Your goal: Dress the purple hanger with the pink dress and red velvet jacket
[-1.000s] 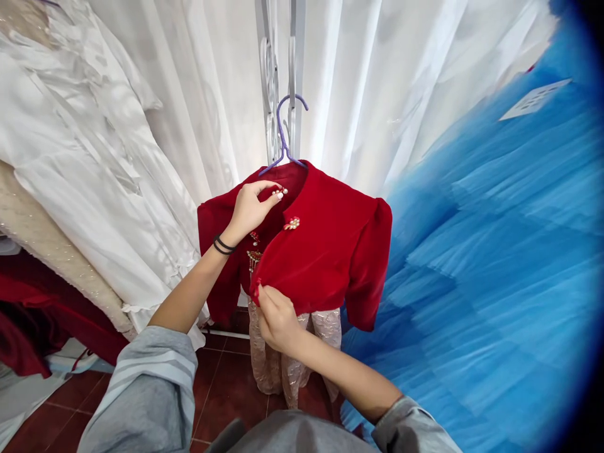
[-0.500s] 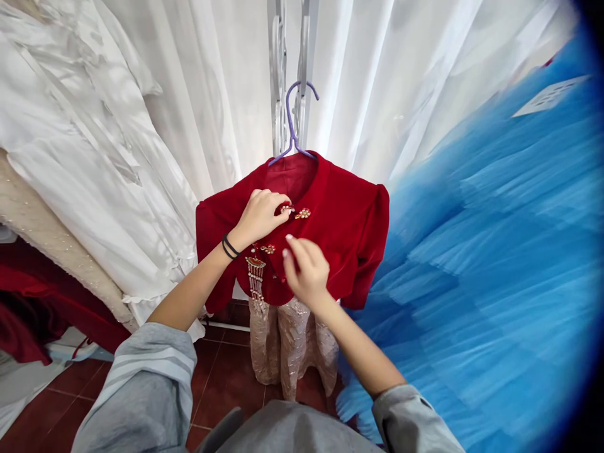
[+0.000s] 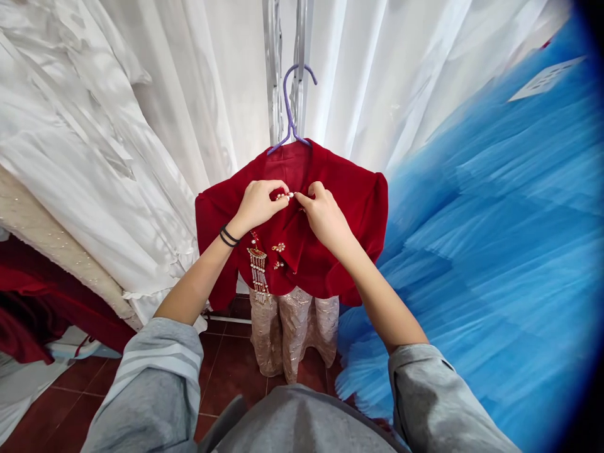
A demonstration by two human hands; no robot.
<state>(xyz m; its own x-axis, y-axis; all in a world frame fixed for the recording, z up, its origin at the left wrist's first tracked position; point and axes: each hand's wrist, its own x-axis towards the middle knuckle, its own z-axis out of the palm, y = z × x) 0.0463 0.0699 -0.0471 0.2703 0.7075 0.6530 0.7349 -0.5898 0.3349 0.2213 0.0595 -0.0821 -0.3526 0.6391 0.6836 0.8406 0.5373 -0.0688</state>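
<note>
Head view: red velvet jacket (image 3: 361,195) on a purple hanger (image 3: 287,100), front and centre. Left hand (image 3: 258,204), fingers pinched on a pearl clasp (image 3: 282,197) at the neckline. Right hand (image 3: 329,220) meets it there, thumb tip at the clasp's end; cannot tell whether its fingers grip anything. Beaded tassel (image 3: 258,270) hangs lower on the jacket front. Blue tulle (image 3: 472,251) to the right.

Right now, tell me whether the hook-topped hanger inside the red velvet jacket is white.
No, the hook-topped hanger inside the red velvet jacket is purple.
</note>
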